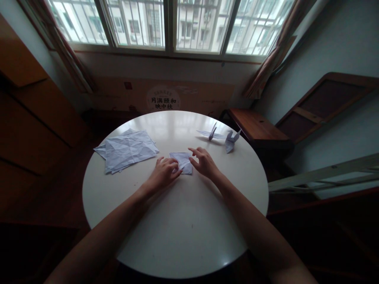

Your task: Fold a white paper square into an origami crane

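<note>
A small folded square of white paper (185, 165) lies flat on the round white table (177, 221), between my two hands. My left hand (166, 170) rests over its left side, fingers apart and pressing on the paper. At the paper's right edge is my right hand (204, 161), with thumb and index finger spread and nothing visible between them. Whether the right fingertips touch the paper I cannot tell. Beyond my right hand stand two folded paper cranes, one crane (212, 133) with its wings spread and another crane (231, 141) nearer the table's edge.
A stack of creased paper sheets (130, 150) lies at the table's left. Behind the table, a printed box panel (192, 92) leans below the barred window (195, 27). To the right are a wooden stool (254, 124) and a framed wooden panel (328, 100).
</note>
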The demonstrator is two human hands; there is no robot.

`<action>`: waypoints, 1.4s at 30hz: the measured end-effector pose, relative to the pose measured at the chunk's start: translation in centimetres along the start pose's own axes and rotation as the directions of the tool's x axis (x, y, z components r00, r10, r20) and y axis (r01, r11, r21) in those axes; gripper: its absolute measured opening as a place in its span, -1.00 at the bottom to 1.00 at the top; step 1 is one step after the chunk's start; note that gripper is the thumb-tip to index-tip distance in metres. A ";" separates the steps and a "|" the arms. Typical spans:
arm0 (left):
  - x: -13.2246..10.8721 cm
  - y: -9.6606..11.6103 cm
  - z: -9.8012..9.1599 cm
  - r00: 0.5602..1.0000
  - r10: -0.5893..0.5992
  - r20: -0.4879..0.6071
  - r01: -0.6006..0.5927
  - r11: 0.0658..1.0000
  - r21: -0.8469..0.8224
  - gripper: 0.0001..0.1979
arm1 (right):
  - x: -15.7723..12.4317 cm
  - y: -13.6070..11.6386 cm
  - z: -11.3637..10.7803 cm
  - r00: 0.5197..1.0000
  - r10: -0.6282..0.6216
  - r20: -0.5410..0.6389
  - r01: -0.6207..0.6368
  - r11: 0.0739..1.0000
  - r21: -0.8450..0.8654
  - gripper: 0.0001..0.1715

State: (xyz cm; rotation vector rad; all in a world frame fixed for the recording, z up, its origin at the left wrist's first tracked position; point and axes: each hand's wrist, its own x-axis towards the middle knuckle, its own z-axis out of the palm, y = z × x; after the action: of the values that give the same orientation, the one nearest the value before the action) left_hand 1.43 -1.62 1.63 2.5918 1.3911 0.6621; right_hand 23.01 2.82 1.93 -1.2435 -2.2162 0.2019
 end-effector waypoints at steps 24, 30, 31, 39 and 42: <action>0.1 -0.4 0.7 0.998 0.059 -0.024 -0.060 0.996 -0.067 -0.81 | -0.1 -0.5 -0.7 0.972 0.215 0.091 -0.199 0.967 -0.158 -0.81; 0.0 -0.6 0.8 0.998 0.064 -0.024 -0.066 0.996 -0.066 -0.82 | -0.1 -0.8 -1.0 0.968 0.235 0.087 -0.220 0.963 -0.156 -0.83; 0.0 -0.6 0.8 0.998 0.065 -0.024 -0.067 0.996 -0.067 -0.82 | -0.1 -0.8 -1.0 0.968 0.235 0.087 -0.220 0.963 -0.159 -0.84; 0.1 -0.7 0.9 0.997 0.072 -0.036 -0.074 0.995 -0.067 -0.82 | 0.0 -0.5 -0.7 0.978 0.204 0.047 -0.201 0.977 -0.077 -0.82; 0.1 -0.6 0.8 0.997 0.077 -0.030 -0.079 0.994 -0.069 -0.82 | 0.1 0.0 -0.1 0.986 0.166 0.024 -0.168 0.982 0.090 -0.71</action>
State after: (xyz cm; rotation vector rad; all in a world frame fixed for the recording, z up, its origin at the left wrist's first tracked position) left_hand 1.38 -1.13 0.75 2.6029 1.2555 0.7466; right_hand 23.03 2.89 2.11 -1.3818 -2.0919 0.3770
